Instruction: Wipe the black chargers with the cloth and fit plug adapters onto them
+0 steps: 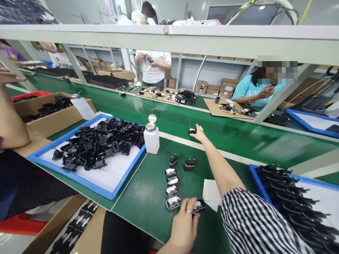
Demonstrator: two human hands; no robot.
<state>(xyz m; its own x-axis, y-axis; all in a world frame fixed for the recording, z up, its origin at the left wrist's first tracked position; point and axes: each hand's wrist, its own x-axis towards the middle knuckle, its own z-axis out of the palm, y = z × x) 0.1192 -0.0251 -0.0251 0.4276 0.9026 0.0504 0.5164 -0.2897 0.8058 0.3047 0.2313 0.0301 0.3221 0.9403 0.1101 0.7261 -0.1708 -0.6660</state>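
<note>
The person's left hand is holding an open, black oval plastic casing near the green desk's front edge, best kept level; the right hand is touching a small black block beyond the white strip, its grip unclear.

There are four lined-up open casings, two pins-up adapters, two white bottles, three blue-rimmed trays.
</note>
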